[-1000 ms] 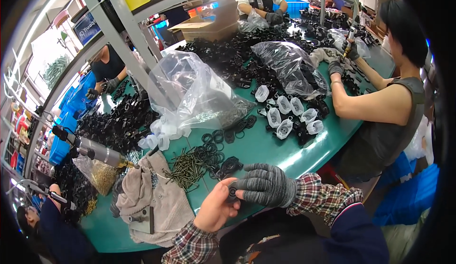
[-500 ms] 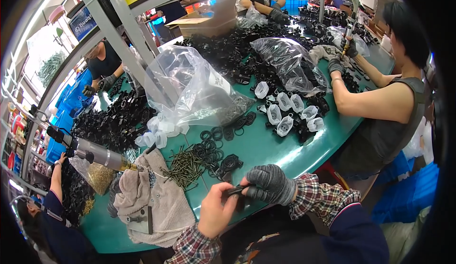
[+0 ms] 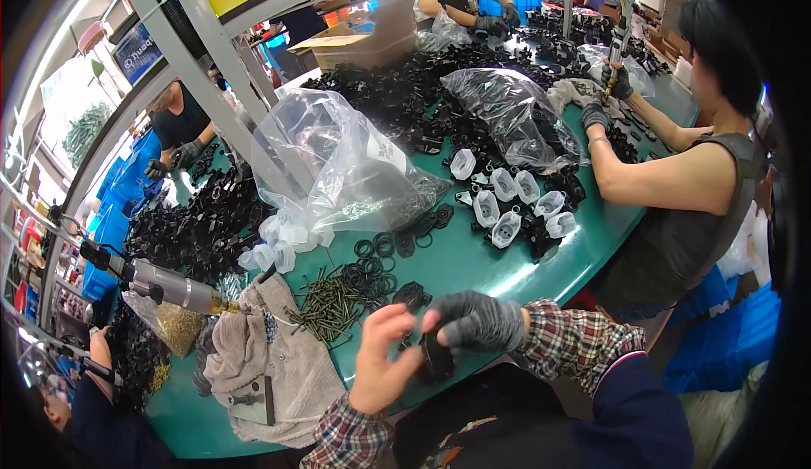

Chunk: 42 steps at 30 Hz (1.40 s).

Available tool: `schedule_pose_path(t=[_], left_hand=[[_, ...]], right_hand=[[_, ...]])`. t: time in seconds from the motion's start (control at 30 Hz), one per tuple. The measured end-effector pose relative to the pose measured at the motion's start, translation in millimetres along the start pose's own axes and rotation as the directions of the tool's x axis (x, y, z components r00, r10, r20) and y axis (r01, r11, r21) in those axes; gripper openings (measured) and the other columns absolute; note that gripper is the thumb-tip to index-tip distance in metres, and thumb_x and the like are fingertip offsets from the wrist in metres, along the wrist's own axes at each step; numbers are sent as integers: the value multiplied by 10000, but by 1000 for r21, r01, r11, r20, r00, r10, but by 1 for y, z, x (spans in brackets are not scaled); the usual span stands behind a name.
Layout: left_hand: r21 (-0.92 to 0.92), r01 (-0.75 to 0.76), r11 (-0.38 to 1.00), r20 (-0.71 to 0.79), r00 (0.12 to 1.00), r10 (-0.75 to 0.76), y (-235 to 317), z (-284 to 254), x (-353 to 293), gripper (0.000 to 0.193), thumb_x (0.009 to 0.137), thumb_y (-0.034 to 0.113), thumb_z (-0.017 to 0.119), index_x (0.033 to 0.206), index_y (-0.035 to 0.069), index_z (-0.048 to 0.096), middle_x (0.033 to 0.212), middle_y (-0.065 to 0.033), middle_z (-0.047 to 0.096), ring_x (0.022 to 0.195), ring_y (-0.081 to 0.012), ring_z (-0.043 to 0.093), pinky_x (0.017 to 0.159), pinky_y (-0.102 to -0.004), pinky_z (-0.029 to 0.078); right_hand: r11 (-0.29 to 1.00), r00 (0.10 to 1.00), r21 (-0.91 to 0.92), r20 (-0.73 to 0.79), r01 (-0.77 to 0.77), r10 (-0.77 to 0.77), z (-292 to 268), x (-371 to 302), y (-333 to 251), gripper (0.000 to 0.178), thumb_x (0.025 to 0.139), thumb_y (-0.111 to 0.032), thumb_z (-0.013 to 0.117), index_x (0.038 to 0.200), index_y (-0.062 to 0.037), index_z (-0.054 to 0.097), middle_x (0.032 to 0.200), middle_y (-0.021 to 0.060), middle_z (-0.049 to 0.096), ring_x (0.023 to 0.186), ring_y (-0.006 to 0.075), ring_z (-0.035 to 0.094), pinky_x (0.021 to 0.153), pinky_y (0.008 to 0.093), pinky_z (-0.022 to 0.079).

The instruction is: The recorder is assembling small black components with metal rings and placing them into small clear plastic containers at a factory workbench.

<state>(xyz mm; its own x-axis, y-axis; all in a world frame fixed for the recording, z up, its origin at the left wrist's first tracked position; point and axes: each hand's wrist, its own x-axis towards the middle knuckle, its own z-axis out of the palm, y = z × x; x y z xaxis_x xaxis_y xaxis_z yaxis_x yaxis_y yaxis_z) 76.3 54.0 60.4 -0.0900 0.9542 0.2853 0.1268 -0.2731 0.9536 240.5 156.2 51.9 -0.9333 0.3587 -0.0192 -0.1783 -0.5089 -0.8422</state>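
Note:
Just above the table's near edge, my right hand [image 3: 477,324], in a grey knitted glove, is closed on a small black plastic part [image 3: 438,359]. My left hand [image 3: 380,363] is bare and beside that part, its thumb and fingers apart and a little blurred. Whether the left fingertips still touch the part is hard to see. Just beyond both hands lie black rubber rings [image 3: 372,279] and a heap of long brass-coloured screws [image 3: 325,304]. A power screwdriver [image 3: 182,287] hangs at the left over a beige cloth [image 3: 291,368] bearing a small metal block [image 3: 252,400].
Beyond the rings stands a clear plastic bag [image 3: 338,165]. White translucent cups [image 3: 505,228] sit in black parts at the right. Black parts [image 3: 198,220] are heaped across the green table [image 3: 405,266]. A metal frame post [image 3: 198,55] rises at left. Co-workers, including one person [image 3: 676,173] at right, sit around.
My left fingers have spread from their pinch on the black part. The part has tilted downward in my right hand. The co-worker at the lower left has shifted.

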Motion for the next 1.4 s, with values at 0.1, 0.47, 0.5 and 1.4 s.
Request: schedule_pose_path(t=[0.1,0.47,0.5,1.4], left_hand=[[-359,278,891,-237,896,-375,-1,6,2,245,707,37,652,939,47,576,1096,-108,495,939,-157,520,781,-256,428],[812,-86,577,30,994,107,-23,-11,65,377,657,179,696,987,68,550,943,-80,548,831,-213,555,685,-307,463],[813,-86,575,31,994,104,-23,-9,66,377,657,179,696,987,68,550,943,-80,548,831,-213,555,685,-307,463],[579,-76,812,48,997,59,-70,-59,43,263,611,85,731,831,61,588,973,-127,583,740,-223,614,601,-288,514]], right_hand=[[999,978,31,-209,12,-5,0,9,-9,187,797,-89,592,960,-17,536,817,54,573,701,136,570,606,255,477],[934,871,-171,-443,-312,210,-55,65,-30,285,756,-104,632,991,-33,487,733,69,558,544,141,554,491,273,498],[915,853,-179,-460,-362,248,-54,66,-32,271,757,-103,627,982,-29,496,728,72,562,554,139,557,480,273,493],[166,999,-986,31,30,7,-56,97,8,511,677,-273,681,1121,-89,508,976,132,570,897,305,567,756,365,457]])
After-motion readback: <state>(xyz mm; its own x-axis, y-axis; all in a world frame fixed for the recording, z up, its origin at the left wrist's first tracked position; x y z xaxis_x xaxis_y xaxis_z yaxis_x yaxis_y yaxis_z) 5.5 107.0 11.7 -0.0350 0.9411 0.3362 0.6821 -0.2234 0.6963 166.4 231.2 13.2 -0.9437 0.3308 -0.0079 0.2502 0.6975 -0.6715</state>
